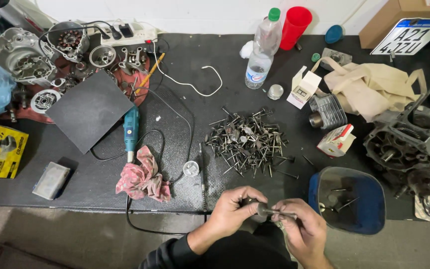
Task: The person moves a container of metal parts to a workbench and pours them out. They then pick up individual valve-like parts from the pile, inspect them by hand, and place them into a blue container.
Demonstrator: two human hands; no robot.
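Note:
My left hand and my right hand meet just below the table's front edge. Together they hold one small metal engine valve; the left fingers pinch its round head, the right fingers close on its thin stem. A heap of several more valves lies on the black table mat straight ahead of my hands. To the right of my hands a blue tub holds a few valves.
A teal rotary tool with its cord, a pink rag, a dark sheet, engine parts at far left and far right, a plastic bottle, a red cup, small boxes and a cloth bag.

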